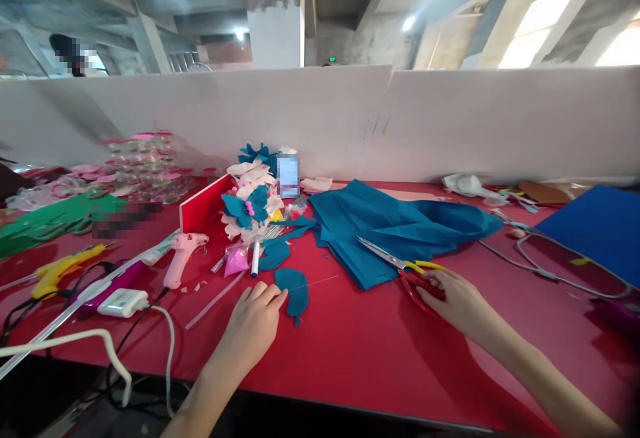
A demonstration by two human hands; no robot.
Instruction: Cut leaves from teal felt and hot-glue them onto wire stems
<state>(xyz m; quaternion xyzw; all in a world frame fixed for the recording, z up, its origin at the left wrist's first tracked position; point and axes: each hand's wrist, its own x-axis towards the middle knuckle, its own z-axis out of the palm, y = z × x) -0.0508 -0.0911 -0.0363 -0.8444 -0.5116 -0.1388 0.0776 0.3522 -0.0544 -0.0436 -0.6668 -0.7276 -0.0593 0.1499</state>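
My left hand [259, 313] is closed at the near side of the table, fingertips pinching a thin wire [324, 280]. The wire points right and crosses over a teal leaf-shaped felt piece [293, 291] that lies flat on the red top. My right hand [453, 297] grips the scissors [390, 255] by their yellow and red handles. Their blades point up and left over a large folded teal felt sheet [360, 225] and look nearly closed. Another teal cut piece [274, 253] lies behind the leaf, beside a white marker [255, 256].
A pink glue gun [183, 258], white charger [123, 303] and yellow glue gun [63, 270] with cords lie left on the red table [350, 351]. Felt flowers [253, 201] and a phone [288, 175] stand behind. A blue sheet [595, 231] and white cable [537, 265] are right.
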